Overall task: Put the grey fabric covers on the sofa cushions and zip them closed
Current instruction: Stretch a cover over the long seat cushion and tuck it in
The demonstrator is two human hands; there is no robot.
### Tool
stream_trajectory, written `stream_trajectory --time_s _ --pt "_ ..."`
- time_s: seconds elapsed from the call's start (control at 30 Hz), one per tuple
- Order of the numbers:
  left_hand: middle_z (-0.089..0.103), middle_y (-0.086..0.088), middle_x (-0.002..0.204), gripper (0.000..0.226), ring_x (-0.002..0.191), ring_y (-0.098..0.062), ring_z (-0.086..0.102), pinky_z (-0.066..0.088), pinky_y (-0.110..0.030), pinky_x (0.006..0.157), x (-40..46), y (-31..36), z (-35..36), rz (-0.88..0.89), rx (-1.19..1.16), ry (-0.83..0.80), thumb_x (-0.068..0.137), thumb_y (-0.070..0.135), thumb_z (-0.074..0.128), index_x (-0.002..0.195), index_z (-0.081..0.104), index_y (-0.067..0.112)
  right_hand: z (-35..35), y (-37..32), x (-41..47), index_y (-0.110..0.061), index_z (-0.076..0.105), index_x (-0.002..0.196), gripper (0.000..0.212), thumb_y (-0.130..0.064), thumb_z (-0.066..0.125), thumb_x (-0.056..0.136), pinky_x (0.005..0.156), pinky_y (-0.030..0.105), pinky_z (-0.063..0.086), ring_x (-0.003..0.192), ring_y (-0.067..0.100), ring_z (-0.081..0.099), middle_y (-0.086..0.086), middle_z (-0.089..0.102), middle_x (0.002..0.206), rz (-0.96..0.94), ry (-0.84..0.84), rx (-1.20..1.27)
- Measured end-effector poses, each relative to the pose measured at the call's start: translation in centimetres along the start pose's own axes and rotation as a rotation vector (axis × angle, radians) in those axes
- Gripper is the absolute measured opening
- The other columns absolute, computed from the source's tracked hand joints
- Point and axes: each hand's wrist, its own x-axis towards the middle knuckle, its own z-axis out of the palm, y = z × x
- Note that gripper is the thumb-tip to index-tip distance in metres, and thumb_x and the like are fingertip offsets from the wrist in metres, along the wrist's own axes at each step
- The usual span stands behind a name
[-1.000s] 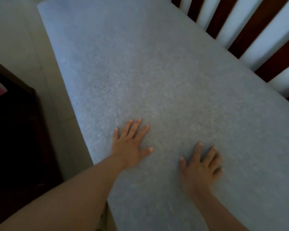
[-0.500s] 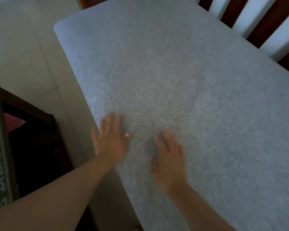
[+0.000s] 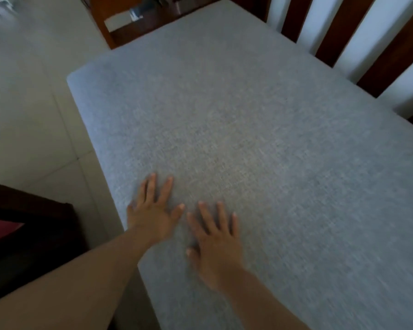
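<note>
A long sofa cushion in a grey fabric cover (image 3: 260, 129) lies flat on the sofa seat and fills most of the view. My left hand (image 3: 153, 210) rests palm down near the cushion's left edge, fingers straight and spread. Just to its right, my right hand (image 3: 215, 236) also lies flat on the grey fabric, fingers spread. Neither hand grips anything. No zip shows from here.
Dark wooden back slats (image 3: 339, 29) with white wall between them run along the cushion's right side. A wooden armrest (image 3: 138, 22) stands at the far end. Pale tiled floor (image 3: 31, 110) lies to the left, and a dark wooden table (image 3: 31, 234) stands at the lower left.
Both hands have slid across the cover and drawn closer together near the left edge. The camera has shifted, so the cushion's far end and the armrest now show.
</note>
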Motion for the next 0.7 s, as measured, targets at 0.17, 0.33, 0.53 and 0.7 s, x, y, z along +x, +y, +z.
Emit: stream_trajectory --time_s 0.17,0.33,0.53,0.7 --pt "-0.015 -0.007 0.156 0.073 0.144 -0.03 -0.002 0.017 -0.052 0.111 3.7 1.7 -4.8 -0.208 -0.146 0.076 0.094 0.05 0.04 0.15 -0.002 0.027 -3.1 1.8 4.2 -0.016 0.072 0.105 0.079 -0.039 0.086 0.031 0.076 0.045 0.056 0.1 0.027 0.068 0.008 0.068 0.114 0.096 0.021 0.074" --pt "-0.01 -0.001 0.158 0.071 0.145 -0.024 -0.007 0.003 -0.05 0.114 11.0 5.4 -7.3 0.198 -0.031 0.182 0.095 0.045 0.04 0.15 0.0 0.025 -6.7 6.7 9.6 -0.015 0.014 0.151 0.072 -0.038 0.048 0.092 0.115 0.047 0.016 0.144 0.033 0.011 0.017 0.006 0.157 0.54 0.014 0.07" --pt "-0.014 0.013 0.157 0.073 0.144 -0.014 -0.011 0.004 -0.057 0.113 20.3 3.5 -8.8 0.596 0.14 0.193 0.082 0.068 0.015 0.148 -0.002 0.041 -5.9 3.0 19.5 -0.027 -0.003 0.151 0.07 -0.053 0.029 0.095 0.115 0.052 -0.003 0.144 0.033 -0.016 0.011 -0.018 0.157 0.744 0.064 0.102" --pt "-0.013 0.012 0.157 0.076 0.145 -0.014 -0.008 0.006 -0.055 0.112 30.1 -8.0 -14.2 0.427 0.157 0.283 0.076 0.073 0.009 0.146 -0.004 0.046 -4.0 -7.4 32.5 -0.022 0.03 0.147 0.069 -0.054 0.023 0.086 0.112 0.051 0.0 0.143 0.04 0.012 0.016 0.019 0.156 0.506 0.193 0.048"
